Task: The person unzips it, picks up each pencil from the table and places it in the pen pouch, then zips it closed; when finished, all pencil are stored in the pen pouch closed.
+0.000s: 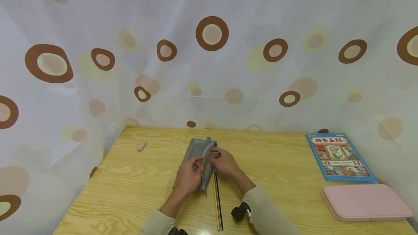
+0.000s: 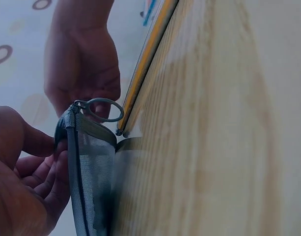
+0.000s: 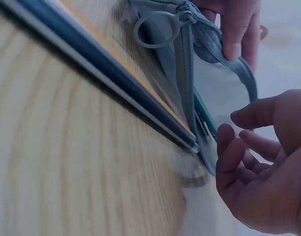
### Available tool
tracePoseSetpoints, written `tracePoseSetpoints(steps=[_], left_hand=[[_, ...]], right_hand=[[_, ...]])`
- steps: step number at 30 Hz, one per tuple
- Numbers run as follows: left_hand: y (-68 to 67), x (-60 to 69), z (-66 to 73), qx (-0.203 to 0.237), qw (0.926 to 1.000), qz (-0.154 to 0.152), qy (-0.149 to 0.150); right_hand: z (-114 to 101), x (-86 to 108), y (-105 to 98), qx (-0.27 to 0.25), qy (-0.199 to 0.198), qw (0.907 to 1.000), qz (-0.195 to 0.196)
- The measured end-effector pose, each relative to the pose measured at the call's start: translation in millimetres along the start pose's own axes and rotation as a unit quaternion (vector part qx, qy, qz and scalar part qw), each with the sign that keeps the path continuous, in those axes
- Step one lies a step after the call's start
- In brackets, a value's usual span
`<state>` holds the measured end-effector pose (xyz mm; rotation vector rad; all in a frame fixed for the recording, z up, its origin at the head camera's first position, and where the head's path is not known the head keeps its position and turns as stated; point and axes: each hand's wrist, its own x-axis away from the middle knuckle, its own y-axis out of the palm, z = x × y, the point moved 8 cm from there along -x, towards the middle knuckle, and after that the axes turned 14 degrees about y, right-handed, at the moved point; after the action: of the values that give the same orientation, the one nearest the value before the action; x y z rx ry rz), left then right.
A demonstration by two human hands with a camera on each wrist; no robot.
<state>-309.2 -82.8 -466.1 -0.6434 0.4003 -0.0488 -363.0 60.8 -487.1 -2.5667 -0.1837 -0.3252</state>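
Observation:
A grey-blue zipped mesh pencil case point(image 1: 195, 149) lies on the table with its zip open and a ring pull point(image 3: 157, 30) at its near end. My left hand point(image 1: 189, 177) pinches one edge of the opening, seen closely in the left wrist view. At the opposite side, my right hand point(image 1: 225, 162) has curled fingers on the rim; its thumb point(image 3: 253, 114) overlaps the zip strip and partly hides the contact. Slim teal and dark items point(image 3: 205, 115) show inside the opening. A yellow pencil point(image 1: 216, 202) and a black pencil point(image 1: 220, 206) lie beside the case.
A small beige block point(image 1: 142, 145) sits at the back left of the wooden table point(image 1: 130, 191). On the right are a blue-edged book point(image 1: 341, 158) and a pink case point(image 1: 365, 201). A spotted sheet point(image 1: 241, 68) hangs behind and at the sides.

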Motion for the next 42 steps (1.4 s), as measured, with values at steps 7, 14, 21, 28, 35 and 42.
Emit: tracePoseSetpoints(steps=[7, 14, 21, 28, 35, 42], left_hand=[[-0.5, 1.2, -0.8, -0.003, 1.0, 0.002, -0.005], [-0.7, 1.2, -1.2, -0.01, 0.9999, 0.01, -0.004], [-0.6, 0.1, -1.0, -0.006, 0.9999, 0.009, -0.006], [-1.0, -0.3, -1.1, -0.012, 0.9998, 0.005, -0.017], [0.8, 0.5, -1.3, -0.01, 0.9998, 0.0, -0.019], [2.4, 1.7, -2.0, -0.009, 0.9998, -0.002, -0.019]], right_hand=[[8.3, 19.6, -9.6, 0.034, -0.011, 0.9993, 0.007], [8.6, 45.5, -13.7, 0.089, -0.043, 0.9946, 0.031], [9.8, 63.2, -12.4, 0.12, -0.058, 0.9904, 0.035], [12.2, 76.2, -6.6, 0.142, -0.073, 0.9871, 0.014], [19.9, 81.4, 2.2, 0.195, -0.062, 0.9787, 0.009], [22.4, 86.1, 2.4, 0.225, -0.044, 0.9728, 0.029]])
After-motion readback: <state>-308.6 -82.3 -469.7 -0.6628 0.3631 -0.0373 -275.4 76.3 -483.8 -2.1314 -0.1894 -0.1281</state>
